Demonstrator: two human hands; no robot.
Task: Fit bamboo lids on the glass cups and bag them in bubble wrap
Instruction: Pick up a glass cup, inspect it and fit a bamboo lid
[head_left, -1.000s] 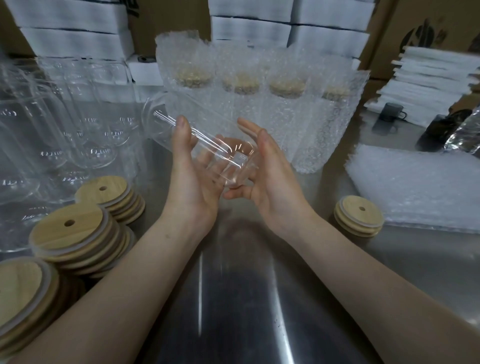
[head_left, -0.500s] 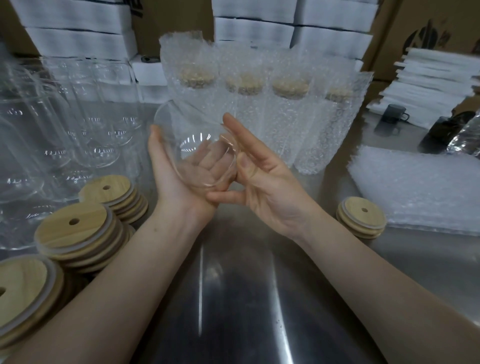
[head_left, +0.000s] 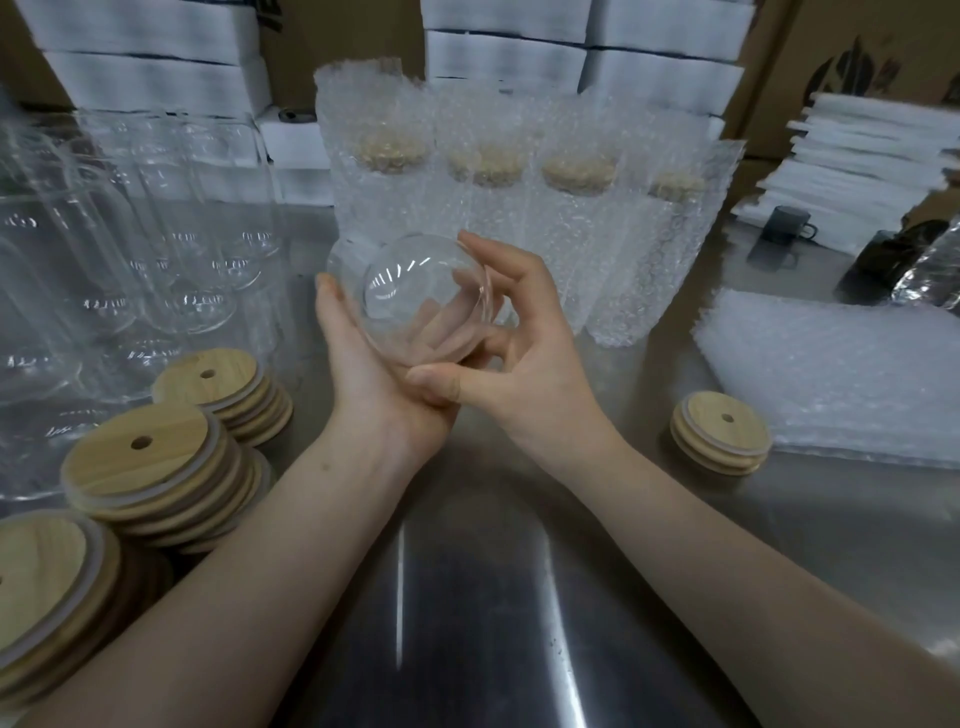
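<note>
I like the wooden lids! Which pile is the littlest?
The lone lid pile on the right, beside the flat bubble wrap; the left piles stand taller.

We log colours | glass cup (head_left: 426, 296): clear, white glints | bamboo lids (head_left: 140, 457): pale tan, faint grain, whitish rim band | bubble wrap (head_left: 831, 374): milky white, bubble-dotted | table (head_left: 467, 623): grey, pale streaks | cardboard boxes (head_left: 769, 78): brown
</note>
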